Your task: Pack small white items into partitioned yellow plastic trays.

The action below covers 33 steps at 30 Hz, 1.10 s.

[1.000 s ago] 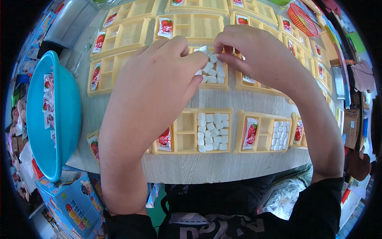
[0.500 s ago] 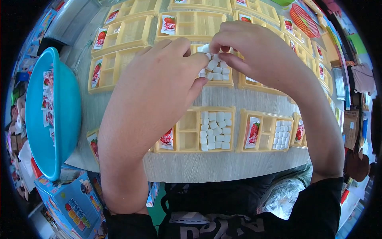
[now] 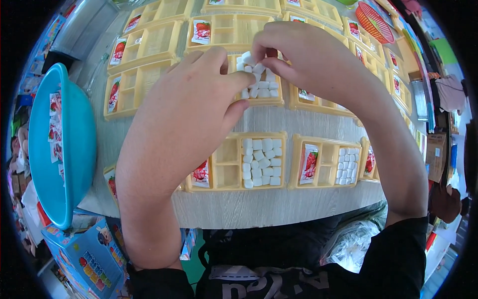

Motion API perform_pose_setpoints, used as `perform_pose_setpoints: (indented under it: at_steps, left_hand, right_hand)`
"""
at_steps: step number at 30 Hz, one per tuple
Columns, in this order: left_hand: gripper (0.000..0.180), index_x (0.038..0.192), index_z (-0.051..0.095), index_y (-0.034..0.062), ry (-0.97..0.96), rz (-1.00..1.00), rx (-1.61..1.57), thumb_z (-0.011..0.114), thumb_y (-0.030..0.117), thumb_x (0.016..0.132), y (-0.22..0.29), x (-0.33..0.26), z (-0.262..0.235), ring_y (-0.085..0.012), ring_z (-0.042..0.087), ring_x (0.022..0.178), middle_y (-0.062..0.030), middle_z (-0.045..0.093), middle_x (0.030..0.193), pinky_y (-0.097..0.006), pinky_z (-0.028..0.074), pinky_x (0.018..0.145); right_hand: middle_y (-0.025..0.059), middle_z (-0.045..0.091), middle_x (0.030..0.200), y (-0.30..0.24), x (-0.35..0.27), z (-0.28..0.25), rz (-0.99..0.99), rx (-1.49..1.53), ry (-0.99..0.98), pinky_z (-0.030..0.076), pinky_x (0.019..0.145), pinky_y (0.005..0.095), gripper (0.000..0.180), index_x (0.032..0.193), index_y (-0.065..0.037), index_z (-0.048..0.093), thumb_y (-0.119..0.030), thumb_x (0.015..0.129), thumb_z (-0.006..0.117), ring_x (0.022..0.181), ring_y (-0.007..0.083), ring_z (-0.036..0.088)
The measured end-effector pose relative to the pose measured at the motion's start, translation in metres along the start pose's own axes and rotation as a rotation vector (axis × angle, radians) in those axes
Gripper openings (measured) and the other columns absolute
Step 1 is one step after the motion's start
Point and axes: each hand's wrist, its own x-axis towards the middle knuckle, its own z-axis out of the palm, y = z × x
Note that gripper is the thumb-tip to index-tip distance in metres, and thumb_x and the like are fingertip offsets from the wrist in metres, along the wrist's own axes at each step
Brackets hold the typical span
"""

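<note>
Beyond the nearest row, a pale yellow compartment tray [image 3: 266, 101] holds loose white marshmallows [image 3: 264, 89] in its right section. My left hand [image 3: 194, 94] reaches over this tray's left side, its index finger touching the marshmallows and its thumb apart, with nothing held. From the right, my right hand [image 3: 303, 57] bends its thumb and index finger down to a marshmallow [image 3: 258, 69] at the far part of the same section. Their fingertips partly hide it. Closer to me, another tray [image 3: 226, 187] has its marshmallows packed in rows beside a red-and-white strawberry sachet [image 3: 201, 174].
Several similar trays stand in rows, many with a sachet, such as the tray [image 3: 142, 102] at left. A turquoise basin [image 3: 82, 149] with sachets stands at the table's left edge, above a blue box [image 3: 92, 254]. A red basket [image 3: 373, 22] is at the far right.
The marshmallows in the tray under my hands have shifted, some now tilted or piled at its far end. Both hands stay over it. The whole view has slid slightly.
</note>
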Motion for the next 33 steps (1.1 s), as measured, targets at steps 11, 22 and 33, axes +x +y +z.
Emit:
perform_pose_setpoints:
  at_steps: [11, 22, 33]
  left_hand:
    - [0.037, 0.126, 0.068, 0.0078, 0.005, -0.019, 0.027, 0.071, 0.015, 0.089, 0.002, -0.003, -0.001, -0.0352, 0.06, 0.106, -0.0142, 0.058, 0.11, -0.044, 0.048, 0.091]
    - [0.038, 0.126, 0.063, 0.0052, -0.012, -0.024, 0.022, 0.07, 0.015, 0.09, 0.002, -0.002, -0.001, -0.0365, 0.059, 0.111, -0.015, 0.059, 0.115, -0.045, 0.048, 0.093]
    - [0.039, 0.125, 0.063, 0.0029, -0.01, -0.02, 0.021, 0.07, 0.016, 0.089, 0.0, -0.003, -0.001, -0.038, 0.058, 0.113, -0.016, 0.058, 0.116, -0.045, 0.047, 0.095]
  right_hand:
    - [0.0068, 0.067, 0.091, 0.002, 0.012, 0.001, -0.05, -0.046, 0.043, 0.052, 0.074, 0.0398, 0.016, 0.103, -0.008, 0.066, -0.022, 0.096, 0.066, 0.082, 0.0267, 0.065]
    - [0.0069, 0.069, 0.096, 0.008, 0.006, -0.005, -0.095, 0.03, 0.032, 0.054, 0.078, 0.037, 0.012, 0.102, -0.007, 0.068, -0.016, 0.096, 0.066, 0.088, 0.025, 0.067]
    - [0.0077, 0.067, 0.097, 0.003, 0.008, -0.003, -0.093, -0.035, -0.024, 0.054, 0.083, 0.0399, 0.011, 0.101, -0.007, 0.068, -0.015, 0.094, 0.065, 0.093, 0.0289, 0.066]
